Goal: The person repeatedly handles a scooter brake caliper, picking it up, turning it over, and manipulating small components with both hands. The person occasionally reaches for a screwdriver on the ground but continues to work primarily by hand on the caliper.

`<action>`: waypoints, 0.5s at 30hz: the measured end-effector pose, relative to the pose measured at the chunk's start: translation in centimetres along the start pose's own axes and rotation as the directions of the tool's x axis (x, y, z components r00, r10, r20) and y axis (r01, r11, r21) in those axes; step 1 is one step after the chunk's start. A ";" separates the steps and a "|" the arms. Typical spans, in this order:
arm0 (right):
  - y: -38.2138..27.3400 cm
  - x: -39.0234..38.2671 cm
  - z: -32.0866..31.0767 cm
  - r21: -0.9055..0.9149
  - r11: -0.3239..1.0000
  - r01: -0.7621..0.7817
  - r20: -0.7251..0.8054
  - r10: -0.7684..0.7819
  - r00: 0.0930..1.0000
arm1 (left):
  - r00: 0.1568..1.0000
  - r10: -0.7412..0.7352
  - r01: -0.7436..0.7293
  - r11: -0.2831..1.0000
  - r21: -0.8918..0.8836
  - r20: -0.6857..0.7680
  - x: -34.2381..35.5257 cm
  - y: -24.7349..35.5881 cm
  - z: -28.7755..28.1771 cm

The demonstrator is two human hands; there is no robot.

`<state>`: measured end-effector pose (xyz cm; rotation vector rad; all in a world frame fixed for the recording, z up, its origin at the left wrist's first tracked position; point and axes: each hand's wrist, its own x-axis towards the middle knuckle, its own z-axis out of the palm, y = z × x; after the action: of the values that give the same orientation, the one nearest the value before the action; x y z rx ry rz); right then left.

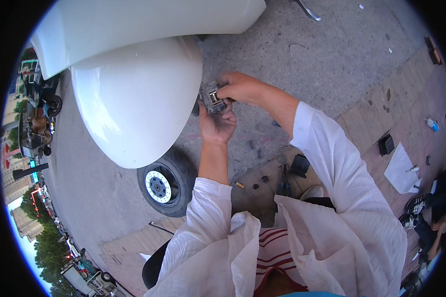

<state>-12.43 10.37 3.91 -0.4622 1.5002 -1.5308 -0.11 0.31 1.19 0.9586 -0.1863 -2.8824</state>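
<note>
Right now the small grey metal part [212, 97], blocky like a brake caliper, sits between both hands beside the white scooter body [134, 99]. The left hand [217, 124] lies at six o'clock of it, palm up, cradling it from below with fingers curled around its lower edge. The right hand [240, 88] comes in from three o'clock, its grip pinching the part's upper right side. The part's long axis runs roughly from eleven to five o'clock. Below, the black wheel [164, 184] rests on the pavement [342, 59].
</note>
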 end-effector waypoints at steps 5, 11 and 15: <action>0.9 -1.2 0.0 0.315 0.941 -0.126 0.100 0.099 0.990 | 0.999 0.034 -0.034 0.999 0.000 0.009 0.6 -0.3 -0.4; 0.4 -1.4 1.0 0.300 0.953 -0.046 0.021 0.042 0.999 | 1.000 0.018 -0.017 1.000 0.026 -0.012 0.5 -0.1 -0.3; 0.9 -0.9 1.3 0.263 0.965 0.003 -0.025 0.004 1.000 | 0.998 0.014 -0.013 1.000 0.020 -0.053 0.2 -0.2 0.3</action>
<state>-10.66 10.52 3.65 -0.2875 1.2904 -1.7115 -0.42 0.55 1.29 1.0323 -0.2157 -2.8442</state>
